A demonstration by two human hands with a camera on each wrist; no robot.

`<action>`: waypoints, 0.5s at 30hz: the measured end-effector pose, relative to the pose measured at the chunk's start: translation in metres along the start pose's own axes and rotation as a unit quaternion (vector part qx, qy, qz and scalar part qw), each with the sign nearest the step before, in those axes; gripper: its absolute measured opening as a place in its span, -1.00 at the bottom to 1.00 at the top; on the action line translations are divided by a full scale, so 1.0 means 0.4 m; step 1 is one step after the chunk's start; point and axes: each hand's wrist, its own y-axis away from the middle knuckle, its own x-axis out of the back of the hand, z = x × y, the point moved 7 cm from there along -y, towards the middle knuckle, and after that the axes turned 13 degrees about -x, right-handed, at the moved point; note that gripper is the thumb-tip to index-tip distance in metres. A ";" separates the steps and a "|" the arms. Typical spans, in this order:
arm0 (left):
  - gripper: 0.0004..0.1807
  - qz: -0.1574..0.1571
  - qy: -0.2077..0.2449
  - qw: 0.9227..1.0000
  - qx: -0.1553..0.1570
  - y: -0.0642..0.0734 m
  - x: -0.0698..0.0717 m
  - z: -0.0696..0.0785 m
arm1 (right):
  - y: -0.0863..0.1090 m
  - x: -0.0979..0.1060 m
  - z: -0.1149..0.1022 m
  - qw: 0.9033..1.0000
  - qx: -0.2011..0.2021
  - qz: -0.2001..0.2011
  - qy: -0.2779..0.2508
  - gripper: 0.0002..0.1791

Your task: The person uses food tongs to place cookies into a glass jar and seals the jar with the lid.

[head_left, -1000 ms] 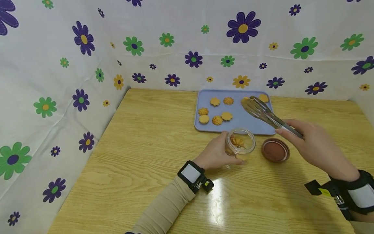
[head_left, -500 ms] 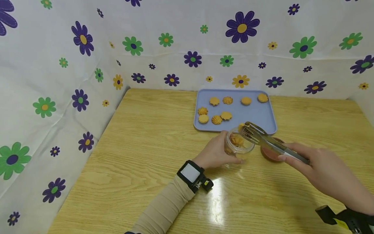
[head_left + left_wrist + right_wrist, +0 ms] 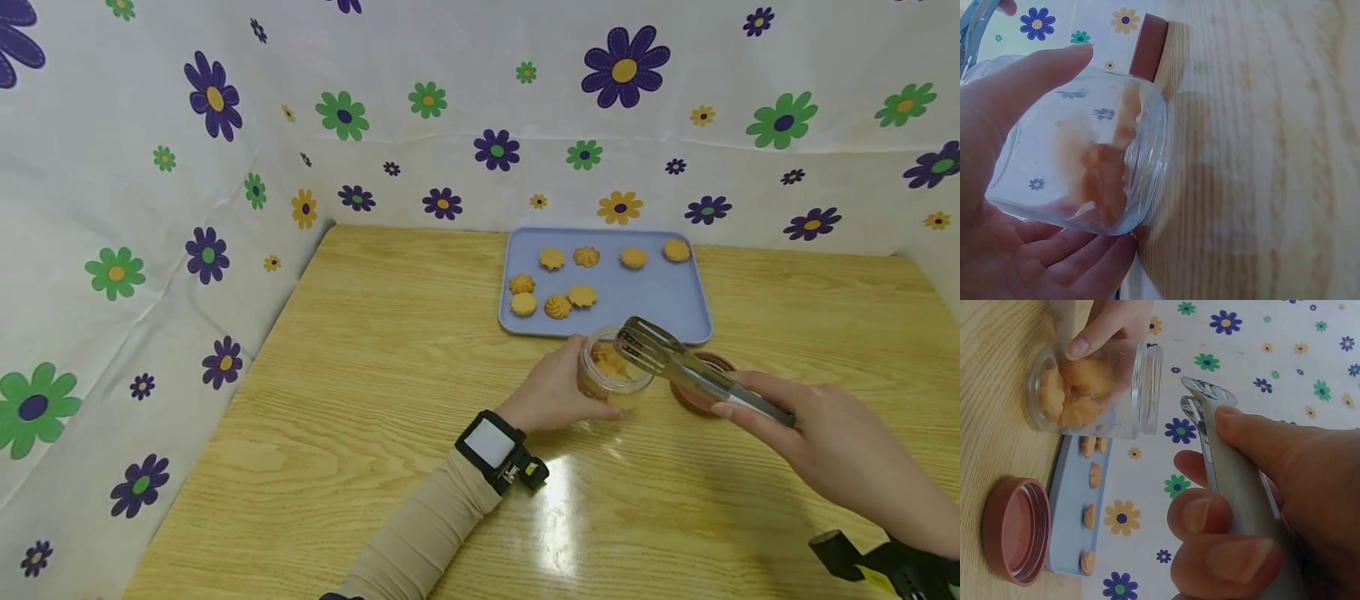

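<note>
My left hand point(image 3: 553, 387) grips a clear glass jar point(image 3: 1079, 187) around its side, thumb and fingers curled on the glass, as it stands on the table. Several golden cookies point(image 3: 1079, 394) lie inside at the bottom. Above the jar's open mouth, my right hand point(image 3: 832, 442) holds metal tongs point(image 3: 678, 364) with slotted tips; nothing shows between those tips in the right wrist view. A brown round lid point(image 3: 1016, 531) lies on the table right of the jar, partly hidden beneath the tongs in the head view.
Behind the jar is a light blue tray point(image 3: 645, 300) with several cookies point(image 3: 557, 307) spread over it. The wooden table point(image 3: 360, 350) meets a flower-printed cloth point(image 3: 450, 50) at the back and left.
My right hand has brought the tongs from the tray to over the jar, with a cookie half a second ago. That cookie has left the tongs and dropped into the jar. My left hand stays put.
</note>
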 end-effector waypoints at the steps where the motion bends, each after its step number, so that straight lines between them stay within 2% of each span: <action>1: 0.01 0.000 -0.002 1.000 0.000 0.000 0.000 0.000 | 0.000 0.001 0.000 1.000 0.001 0.002 -0.001 -0.22; 8: 0.01 0.000 -0.008 1.000 0.003 0.000 0.002 -0.001 | 0.000 0.004 0.000 1.000 0.004 0.005 -0.009 -0.23; 15: -0.01 0.003 -0.006 1.000 -0.001 -0.001 0.001 -0.001 | -0.018 0.021 0.002 0.999 0.014 0.026 -0.024 -0.32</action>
